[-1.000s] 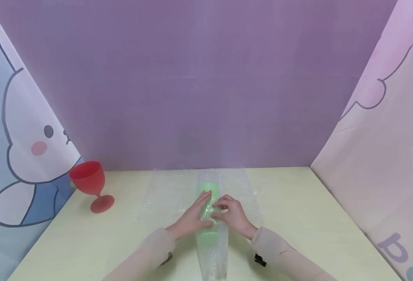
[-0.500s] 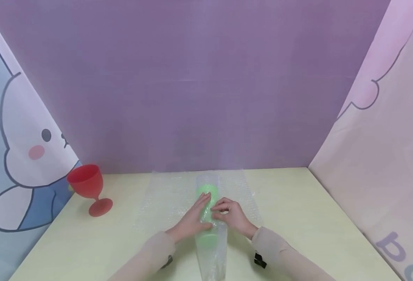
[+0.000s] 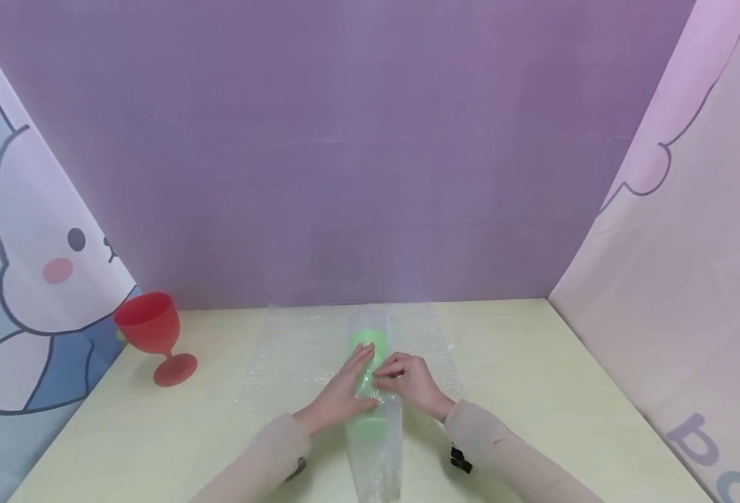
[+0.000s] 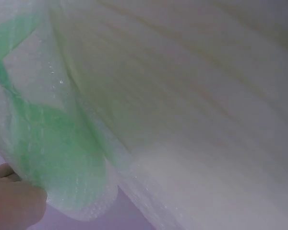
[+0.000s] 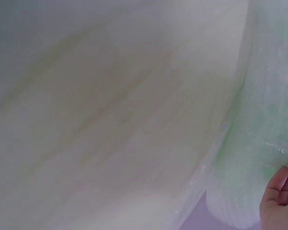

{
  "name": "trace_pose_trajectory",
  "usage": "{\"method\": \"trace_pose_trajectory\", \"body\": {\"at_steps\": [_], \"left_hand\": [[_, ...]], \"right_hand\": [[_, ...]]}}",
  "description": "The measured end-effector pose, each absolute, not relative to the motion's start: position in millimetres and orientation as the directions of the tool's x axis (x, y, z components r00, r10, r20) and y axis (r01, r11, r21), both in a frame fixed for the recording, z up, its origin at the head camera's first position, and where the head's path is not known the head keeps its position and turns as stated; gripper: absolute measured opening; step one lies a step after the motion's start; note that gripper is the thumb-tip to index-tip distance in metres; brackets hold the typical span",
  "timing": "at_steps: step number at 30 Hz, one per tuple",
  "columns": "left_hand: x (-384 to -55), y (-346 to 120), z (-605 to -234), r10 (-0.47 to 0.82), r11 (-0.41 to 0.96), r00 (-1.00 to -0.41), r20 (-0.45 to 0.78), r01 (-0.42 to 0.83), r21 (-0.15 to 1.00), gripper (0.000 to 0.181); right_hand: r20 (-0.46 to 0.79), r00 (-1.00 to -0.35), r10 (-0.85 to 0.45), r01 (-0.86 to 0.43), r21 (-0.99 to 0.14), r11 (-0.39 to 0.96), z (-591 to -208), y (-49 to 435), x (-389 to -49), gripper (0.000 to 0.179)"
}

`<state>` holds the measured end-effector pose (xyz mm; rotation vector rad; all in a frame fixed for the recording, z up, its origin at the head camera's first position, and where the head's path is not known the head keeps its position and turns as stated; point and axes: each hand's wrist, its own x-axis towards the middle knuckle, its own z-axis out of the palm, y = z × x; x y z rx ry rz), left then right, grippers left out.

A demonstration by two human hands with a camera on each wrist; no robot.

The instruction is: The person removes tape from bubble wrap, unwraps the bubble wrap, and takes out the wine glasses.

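Observation:
A green goblet [image 3: 370,338] lies rolled in clear bubble wrap [image 3: 377,469] at the middle of the table. Its bowl, thin stem and foot show through the plastic in the left wrist view. My left hand [image 3: 338,392] rests on the roll from the left, fingers extended and thumb spread lower down. From the right, my right hand [image 3: 416,385] pinches at the wrap's surface between thumb and curled fingers, close beside the left fingers. In the right wrist view, those fingers [image 5: 277,184] lie against the wrapped goblet.
A red goblet [image 3: 151,325] stands upright at the table's left back. A flat bubble wrap sheet [image 3: 297,353] spreads under the roll toward the back edge. A purple wall [image 3: 344,154] rises behind, with printed cloth at both sides.
The right thumb and fingertips have come closer together on the wrap. The left hand keeps its place on the roll. The head view has shifted slightly.

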<state>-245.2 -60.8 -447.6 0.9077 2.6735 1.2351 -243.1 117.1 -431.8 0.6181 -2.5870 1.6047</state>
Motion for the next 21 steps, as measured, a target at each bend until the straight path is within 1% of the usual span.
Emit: {"method": "trace_pose_trajectory", "body": {"at_steps": [3, 15, 21], "left_hand": [[-245, -60, -448, 0.532, 0.515, -0.827, 0.181, 0.486, 0.707, 0.086], [-246, -58, -446, 0.535, 0.516, -0.826, 0.178, 0.486, 0.706, 0.086], [-246, -59, -451, 0.545, 0.497, -0.808, 0.226, 0.527, 0.689, 0.086]], "right_hand": [[0.239, -0.920, -0.312, -0.352, -0.854, 0.383, -446, 120, -252, 0.015], [0.288, -0.902, -0.322, -0.395, -0.851, 0.347, -450, 124, -253, 0.013], [0.323, -0.890, -0.322, -0.437, -0.808, 0.396, -451, 121, -252, 0.008]]}}
